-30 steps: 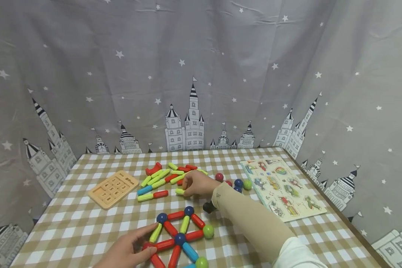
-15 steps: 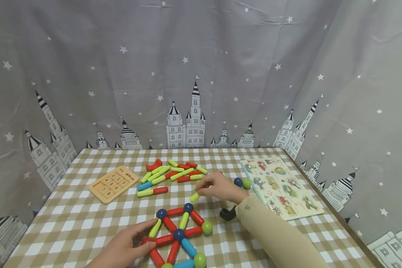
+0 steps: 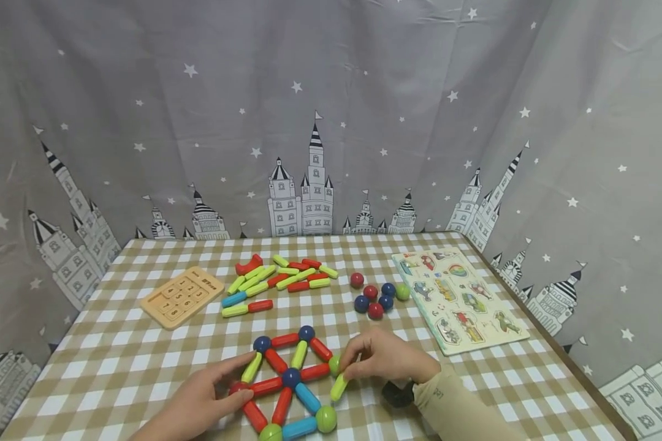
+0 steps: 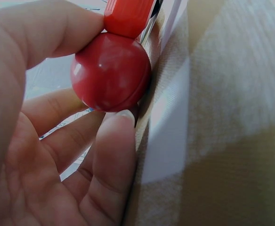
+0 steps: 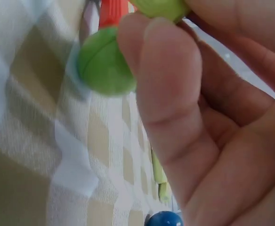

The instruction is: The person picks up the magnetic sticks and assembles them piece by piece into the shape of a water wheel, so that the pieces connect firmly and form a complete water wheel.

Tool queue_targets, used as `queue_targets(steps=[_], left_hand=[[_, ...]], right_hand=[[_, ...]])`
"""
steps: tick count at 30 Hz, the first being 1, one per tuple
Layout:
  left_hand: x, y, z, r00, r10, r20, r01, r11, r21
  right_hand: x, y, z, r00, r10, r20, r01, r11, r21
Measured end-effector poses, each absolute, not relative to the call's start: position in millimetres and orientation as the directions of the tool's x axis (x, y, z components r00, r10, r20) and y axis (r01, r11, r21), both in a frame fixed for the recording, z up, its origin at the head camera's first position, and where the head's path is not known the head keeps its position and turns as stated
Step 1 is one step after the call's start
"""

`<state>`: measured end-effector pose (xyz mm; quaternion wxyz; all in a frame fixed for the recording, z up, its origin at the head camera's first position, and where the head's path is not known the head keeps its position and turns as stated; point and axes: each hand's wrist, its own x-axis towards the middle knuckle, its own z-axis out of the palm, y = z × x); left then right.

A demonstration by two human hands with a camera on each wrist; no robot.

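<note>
The right hand (image 3: 388,361) pinches a green stick (image 3: 339,386) against a green ball (image 3: 335,365) of the flat stick-and-ball frame (image 3: 290,380). Across it, the left hand (image 3: 198,401) pinches the red ball (image 4: 110,71) at the frame's left corner.

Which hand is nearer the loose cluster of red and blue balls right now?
Right. The right hand sits just in front of the ball cluster, pinching a green stick; the left hand is farther off, gripping the structure's red ball.

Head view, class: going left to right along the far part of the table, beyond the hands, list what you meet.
Wooden number board → pile of coloured sticks → cluster of balls → picture puzzle board.
</note>
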<state>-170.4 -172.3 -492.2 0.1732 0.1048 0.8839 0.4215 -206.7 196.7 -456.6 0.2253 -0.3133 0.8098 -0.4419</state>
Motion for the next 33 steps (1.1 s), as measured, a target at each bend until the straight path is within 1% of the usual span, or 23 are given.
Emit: queue_targets(steps=[4, 7, 12, 14, 16, 19, 23, 25, 33], left_hand=[[-171.1, -173.6, -493.8, -0.915, 0.336, -0.221, 0.033, 0.611, 0.791], [-170.9, -174.0, -494.7, -0.915, 0.341, -0.216, 0.036, 0.602, 0.797], [-170.3, -174.2, -495.7, -0.913, 0.350, -0.209, 0.049, 0.603, 0.796], [-170.2, -174.1, -495.2, -0.913, 0.349, -0.211, 0.047, 0.603, 0.797], [-170.3, -173.8, -494.0, -0.913, 0.347, -0.214, 0.043, 0.602, 0.797], [-170.9, -173.5, -492.3, -0.915, 0.344, -0.213, 0.043, 0.606, 0.794], [-171.5, -172.8, -492.4, -0.916, 0.341, -0.212, 0.049, 0.619, 0.784], [-171.7, -172.3, -492.9, -0.916, 0.340, -0.214, 0.049, 0.624, 0.780], [-172.7, -171.0, -493.4, -0.918, 0.327, -0.224, 0.038, 0.635, 0.772]], right_hand=[[-203.0, 192.0, -457.8, -0.685, -0.728, -0.044, -0.345, 0.376, -0.860], [-199.9, 188.1, -456.5, -0.690, -0.724, -0.011, -0.386, 0.381, -0.840], [-191.7, 183.6, -450.1, -0.726, -0.683, 0.079, -0.518, 0.468, -0.716], [-189.6, 184.1, -448.1, -0.742, -0.663, 0.102, -0.549, 0.514, -0.659], [-189.2, 186.4, -447.6, -0.747, -0.656, 0.103, -0.562, 0.542, -0.625], [-191.0, 191.1, -451.3, -0.735, -0.676, 0.048, -0.540, 0.541, -0.645], [-194.2, 192.6, -459.6, -0.682, -0.731, -0.020, -0.512, 0.496, -0.701], [-195.3, 192.0, -463.2, -0.674, -0.739, -0.015, -0.521, 0.489, -0.699], [-195.0, 190.3, -470.9, -0.678, -0.734, 0.025, -0.571, 0.506, -0.646]])
